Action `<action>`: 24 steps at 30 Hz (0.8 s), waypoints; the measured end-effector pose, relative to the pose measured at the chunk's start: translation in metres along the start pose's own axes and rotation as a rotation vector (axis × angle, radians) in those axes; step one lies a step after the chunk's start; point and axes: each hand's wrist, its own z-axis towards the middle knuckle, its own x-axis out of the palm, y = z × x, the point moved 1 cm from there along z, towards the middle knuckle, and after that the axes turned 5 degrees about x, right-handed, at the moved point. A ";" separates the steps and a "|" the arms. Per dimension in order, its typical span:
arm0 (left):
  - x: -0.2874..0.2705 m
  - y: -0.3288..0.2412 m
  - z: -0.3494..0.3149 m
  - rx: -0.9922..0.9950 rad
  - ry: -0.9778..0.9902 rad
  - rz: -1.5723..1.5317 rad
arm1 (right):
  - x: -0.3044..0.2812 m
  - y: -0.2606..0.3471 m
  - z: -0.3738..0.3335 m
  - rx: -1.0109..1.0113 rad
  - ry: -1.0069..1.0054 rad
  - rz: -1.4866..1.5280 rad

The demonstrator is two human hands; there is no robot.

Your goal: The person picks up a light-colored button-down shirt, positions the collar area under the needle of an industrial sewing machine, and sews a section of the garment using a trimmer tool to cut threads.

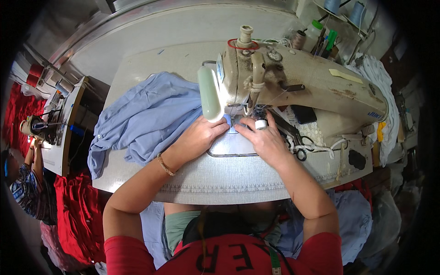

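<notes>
A light blue garment (151, 107) lies bunched on the left of the sewing table, and part of it runs under the needle area of a beige sewing machine (293, 73). My left hand (205, 133) is closed on the cloth beside the presser foot (233, 120), fingers pressed together. On the foot's other side, my right hand (266, 137) has its fingers apart, thumb and index fingertips at the cloth's edge. A small white cylinder (261, 124) shows between these fingers; whether it belongs to the machine I cannot tell. The needle tip is hidden.
Scissors (300, 153) and white cord (321, 147) lie right of my right hand. A pale green lamp (210, 94) hangs close above my left hand. Thread cones (356, 13) stand at the back right. At far left, a person works at another machine (34, 126) near red cloth (78, 220).
</notes>
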 end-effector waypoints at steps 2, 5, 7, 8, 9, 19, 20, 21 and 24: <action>0.003 0.001 -0.002 -0.028 -0.028 -0.004 | -0.001 0.001 0.000 -0.004 -0.012 0.002; 0.003 0.003 -0.001 -0.043 -0.037 -0.024 | -0.004 0.003 0.001 0.008 -0.016 0.005; 0.001 0.002 0.001 -0.022 -0.013 -0.006 | -0.004 0.003 0.001 0.015 -0.011 0.008; 0.000 0.001 0.001 -0.017 -0.004 -0.004 | -0.004 0.004 0.001 0.018 -0.009 0.010; -0.001 0.001 0.002 -0.014 0.005 -0.001 | -0.004 0.004 0.001 0.022 -0.004 0.012; -0.003 0.004 0.001 0.079 0.066 0.086 | -0.006 0.006 0.000 0.042 0.011 -0.017; -0.002 0.004 0.001 0.091 0.066 0.091 | -0.008 0.006 0.000 0.043 0.002 -0.020; -0.001 0.005 0.001 0.100 0.066 0.098 | -0.010 0.006 -0.001 0.049 0.021 -0.046; -0.001 0.005 0.002 0.115 0.067 0.116 | -0.033 0.010 -0.014 0.109 0.019 -0.056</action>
